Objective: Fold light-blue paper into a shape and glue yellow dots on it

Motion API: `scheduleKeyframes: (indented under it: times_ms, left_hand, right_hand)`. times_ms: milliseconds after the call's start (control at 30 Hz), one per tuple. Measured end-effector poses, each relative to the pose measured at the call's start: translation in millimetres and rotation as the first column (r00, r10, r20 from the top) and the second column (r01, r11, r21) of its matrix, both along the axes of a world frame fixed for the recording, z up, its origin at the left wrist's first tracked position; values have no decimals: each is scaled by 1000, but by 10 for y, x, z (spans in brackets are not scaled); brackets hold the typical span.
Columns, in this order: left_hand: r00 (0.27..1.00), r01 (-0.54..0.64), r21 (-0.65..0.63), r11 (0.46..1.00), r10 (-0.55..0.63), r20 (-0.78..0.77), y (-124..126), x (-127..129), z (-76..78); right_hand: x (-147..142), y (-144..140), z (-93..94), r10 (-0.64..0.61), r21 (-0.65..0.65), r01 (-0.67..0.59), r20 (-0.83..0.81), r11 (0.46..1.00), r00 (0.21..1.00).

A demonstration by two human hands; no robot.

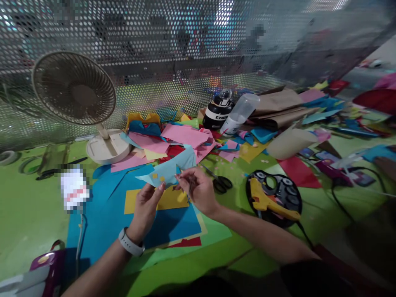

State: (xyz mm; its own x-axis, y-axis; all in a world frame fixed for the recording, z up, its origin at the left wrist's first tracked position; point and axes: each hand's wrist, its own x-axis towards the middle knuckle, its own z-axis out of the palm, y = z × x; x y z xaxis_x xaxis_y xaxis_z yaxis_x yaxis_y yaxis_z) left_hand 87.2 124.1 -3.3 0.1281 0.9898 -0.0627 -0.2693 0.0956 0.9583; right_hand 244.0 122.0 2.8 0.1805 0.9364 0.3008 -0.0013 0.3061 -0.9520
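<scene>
My left hand (146, 206), with a white watch on the wrist, pinches the lower edge of a light blue paper piece (168, 169) that carries small yellow bits. My right hand (198, 190) is closed on a thin tool, apparently tweezers (185, 177), whose tip touches the same paper. Both hands hover above a stack of blue (105, 214), yellow (171, 200) and green paper sheets on the green table. Black-handled scissors (220, 182) lie just right of my right hand.
A beige desk fan (77, 93) stands at the back left before a perforated metal screen. Pink and blue paper scraps (182, 138) pile behind the hands. A yellow glue gun (269, 200) rests on a black round tray at the right. Bottles (238, 113) and tape rolls (9, 157) are nearby.
</scene>
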Motion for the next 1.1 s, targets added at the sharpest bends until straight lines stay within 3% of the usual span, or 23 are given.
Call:
scheduleKeyframes:
  times_ms: [100,200,300,367,433,500,533,600,733,800,833,900,967,1033,1100]
  left_hand:
    - [996,-46,-109,993,53,65,59,-31,-25]
    - [992,-89,-127,988,100,83,169,-124,-15]
    - [987,-118,-142,983,132,88,290,-251,10]
    - [982,-150,-144,978,165,94,362,-328,14]
    - [979,-165,-113,980,176,101,414,-377,5]
    - [982,-160,-82,984,167,93,438,-391,-8]
    - [984,-149,-77,986,156,83,440,-388,-14]
    - [990,-122,-82,989,128,62,431,-373,-22]
    - [992,-125,-58,990,126,20,422,-358,-49]
    - [990,-138,-34,990,138,12,438,-364,-73]
    - [990,-136,-30,990,137,18,449,-367,-85]
    - [992,-122,-35,992,124,39,468,-367,-101]
    - [993,-102,-38,994,104,54,479,-362,-106]
    - [995,-89,-24,996,90,47,482,-357,-104]
    - [996,-88,-1,996,88,11,482,-358,-103]
  right_hand:
    - [-16,-31,-45,67,-36,-65,64,997,996]
    - [50,-51,-9,113,24,-119,175,993,978]
    - [145,-102,52,184,104,-255,443,961,878]
    - [175,-163,59,250,68,-415,706,907,662]
    - [158,-238,29,297,-76,-565,903,822,310]
    - [104,-309,-19,311,-246,-622,950,744,-4]
    - [72,-339,-40,317,-308,-627,943,716,-101]
    - [21,-379,-57,327,-368,-619,927,694,-184]
    - [84,-377,15,327,-370,-620,926,692,-189]
    - [225,-334,80,320,-324,-597,940,734,-116]
    - [321,-303,115,309,-286,-554,949,782,-54]
    - [544,-230,184,254,-206,-368,963,907,86]
    - [779,-160,247,191,-176,-116,973,977,133]
    - [990,-123,297,191,-197,61,977,979,90]
    - [1169,-146,330,207,-220,148,973,964,102]
